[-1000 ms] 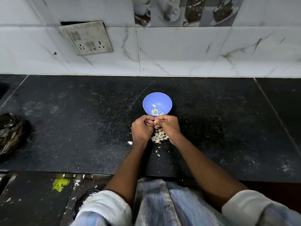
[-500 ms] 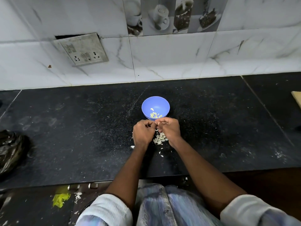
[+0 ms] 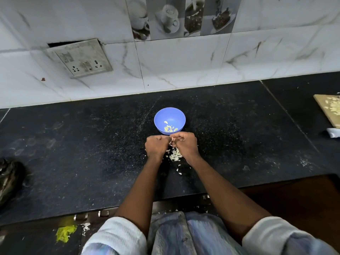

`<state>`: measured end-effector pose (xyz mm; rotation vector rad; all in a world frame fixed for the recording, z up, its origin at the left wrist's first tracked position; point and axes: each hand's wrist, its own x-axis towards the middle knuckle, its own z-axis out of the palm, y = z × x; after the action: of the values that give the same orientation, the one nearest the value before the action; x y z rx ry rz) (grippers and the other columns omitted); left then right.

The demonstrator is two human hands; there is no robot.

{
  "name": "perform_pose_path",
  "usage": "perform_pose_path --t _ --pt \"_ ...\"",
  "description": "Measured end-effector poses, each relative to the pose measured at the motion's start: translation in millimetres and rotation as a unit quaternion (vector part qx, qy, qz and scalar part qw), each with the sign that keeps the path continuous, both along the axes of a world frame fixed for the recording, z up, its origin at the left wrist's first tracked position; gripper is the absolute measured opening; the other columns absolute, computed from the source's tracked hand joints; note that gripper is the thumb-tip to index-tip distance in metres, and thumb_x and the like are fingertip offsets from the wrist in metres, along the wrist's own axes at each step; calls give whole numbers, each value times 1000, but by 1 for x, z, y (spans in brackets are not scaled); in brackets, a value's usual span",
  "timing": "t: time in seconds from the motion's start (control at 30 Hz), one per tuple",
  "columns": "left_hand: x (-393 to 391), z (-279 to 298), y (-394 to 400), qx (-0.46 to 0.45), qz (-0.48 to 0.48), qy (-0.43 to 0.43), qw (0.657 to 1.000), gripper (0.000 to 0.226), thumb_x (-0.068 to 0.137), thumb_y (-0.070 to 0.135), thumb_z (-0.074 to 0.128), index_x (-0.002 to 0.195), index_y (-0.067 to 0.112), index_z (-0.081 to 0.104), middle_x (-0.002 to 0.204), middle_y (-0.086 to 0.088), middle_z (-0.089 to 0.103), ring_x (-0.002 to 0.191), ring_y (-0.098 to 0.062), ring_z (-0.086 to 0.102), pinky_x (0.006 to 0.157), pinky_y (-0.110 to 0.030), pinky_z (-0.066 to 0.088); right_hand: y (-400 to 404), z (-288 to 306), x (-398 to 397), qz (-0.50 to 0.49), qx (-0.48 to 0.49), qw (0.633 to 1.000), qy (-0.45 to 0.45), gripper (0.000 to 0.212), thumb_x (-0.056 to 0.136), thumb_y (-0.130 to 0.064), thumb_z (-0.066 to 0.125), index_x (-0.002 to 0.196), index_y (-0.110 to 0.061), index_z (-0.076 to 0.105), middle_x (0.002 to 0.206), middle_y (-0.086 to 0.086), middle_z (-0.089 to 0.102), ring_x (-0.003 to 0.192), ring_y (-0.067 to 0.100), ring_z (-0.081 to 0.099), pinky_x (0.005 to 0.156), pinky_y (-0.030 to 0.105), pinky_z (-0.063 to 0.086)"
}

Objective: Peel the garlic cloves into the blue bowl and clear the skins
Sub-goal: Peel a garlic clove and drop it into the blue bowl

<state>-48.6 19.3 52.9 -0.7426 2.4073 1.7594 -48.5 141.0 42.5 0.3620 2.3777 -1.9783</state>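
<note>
A blue bowl (image 3: 169, 120) stands on the black counter and holds several peeled garlic cloves (image 3: 170, 128). Just in front of it my left hand (image 3: 157, 147) and my right hand (image 3: 185, 145) meet with curled fingers. Between their fingertips they pinch a small garlic clove (image 3: 172, 139) with pale skin showing. Below the hands lies a heap of white garlic skins (image 3: 174, 154), with a few loose flakes nearer the counter edge.
A black plastic bag (image 3: 9, 179) lies at the counter's left edge. At the far right sit a wooden board (image 3: 329, 109) with pale scraps and a small silvery object (image 3: 333, 132). A tiled wall with a socket plate (image 3: 81, 58) rises behind.
The head camera has tilted up and turned right, bringing the wooden board into view. Both hands stay together in front of the bowl, working the clove.
</note>
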Motion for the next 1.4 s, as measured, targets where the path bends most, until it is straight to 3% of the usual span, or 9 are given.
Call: perform_pose_path --t 0.1,0.23,0.47,0.6,0.8,0.93,1.2,1.3,1.4 --pt "-11 2 4 43 29 -28 998 10 66 27 86 63 18 81 64 -3 76 70 -25 78 77 -46 67 3 1 -9 1 15 1000 -4 28 83 11 62 96 -5 80 78 9 77 64 14 71 69 28 62" --pt "-24 5 11 67 84 -40 993 19 62 30 90 63 14 80 62 -2 75 71 -24 79 77 -42 67 6 2 -23 13 28 1000 0 26 84 11 66 99 -4 80 80 8 78 64 12 72 66 24 59" --pt "-35 5 20 29 107 -60 992 26 56 41 89 59 17 78 56 4 72 62 -17 76 75 -37 66 8 -1 -29 -9 27 1000 -1 23 84 11 68 94 -5 80 79 7 78 72 24 77 74 39 65" --pt "-28 13 24 -16 89 -43 995 25 68 39 89 64 16 78 61 3 73 68 -16 75 69 -29 59 9 -1 -23 -28 13 1000 3 22 84 11 68 94 -5 80 80 7 78 73 23 76 73 37 65" --pt "-17 3 21 -39 27 -12 999 23 75 34 81 60 17 78 59 0 73 67 -24 76 71 -42 64 9 -1 -16 -26 -10 999 -23 23 85 8 63 95 -5 79 79 10 78 65 16 71 66 30 62" --pt "-16 -3 14 -14 26 4 1000 11 75 27 85 66 22 81 61 6 74 68 -18 77 75 -42 66 7 1 -16 -29 -31 998 -38 19 84 7 65 86 -6 78 75 9 77 65 17 72 64 26 61" --pt "-10 -1 24 -50 45 61 996 34 87 15 76 57 28 70 59 11 70 60 -12 69 63 -26 56 3 3 -21 -56 -102 991 -62 12 81 8 71 85 -2 77 82 13 78 74 25 77 67 30 63" --pt "-10 0 27 -78 35 62 994 34 89 13 72 57 23 66 56 11 64 54 -5 60 50 -11 37 4 1 -22 -51 -121 989 -68 12 82 7 72 84 -3 77 86 15 78 80 28 77 70 33 64" --pt "-10 -1 29 -90 30 69 993 26 90 10 68 64 8 70 58 5 64 52 -8 55 47 -10 39 4 -1 -24 -44 -131 987 -77 13 83 8 72 84 -4 77 88 14 78 85 28 78 73 34 64"
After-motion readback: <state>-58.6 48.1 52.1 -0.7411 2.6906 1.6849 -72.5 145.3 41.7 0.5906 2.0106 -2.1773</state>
